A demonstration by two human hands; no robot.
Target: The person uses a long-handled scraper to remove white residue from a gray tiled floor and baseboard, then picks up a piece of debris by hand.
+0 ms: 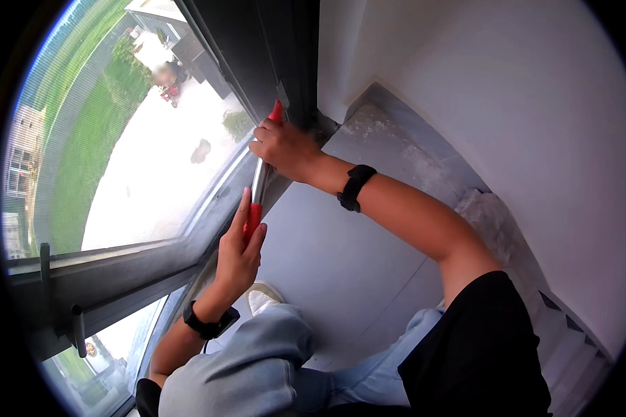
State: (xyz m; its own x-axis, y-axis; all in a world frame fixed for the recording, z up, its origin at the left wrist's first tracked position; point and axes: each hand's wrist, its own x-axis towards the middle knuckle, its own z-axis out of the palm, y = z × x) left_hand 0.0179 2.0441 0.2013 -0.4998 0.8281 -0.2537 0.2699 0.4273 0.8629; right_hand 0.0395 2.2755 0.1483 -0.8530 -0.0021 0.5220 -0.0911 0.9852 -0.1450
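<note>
A scraper with a silver shaft (259,182) and red ends runs slantwise up along the dark window frame (254,48). Its thin flat blade (282,94) lies against the frame near the corner by the wall; I cannot tell whether it presses on it. My right hand (285,147) is closed round the upper shaft, just below the red head. Lower down, my left hand (239,256) grips the red handle end, index finger stretched along it. Both wrists wear black bands.
A screened window pane (118,160) fills the left, with a paved yard, grass and a blurred person outside. Dark handles (78,330) stick out from the lower frame. To the right stands a white wall (508,90) above dusty grey floor tiles (341,257). Steps (570,354) lie at lower right.
</note>
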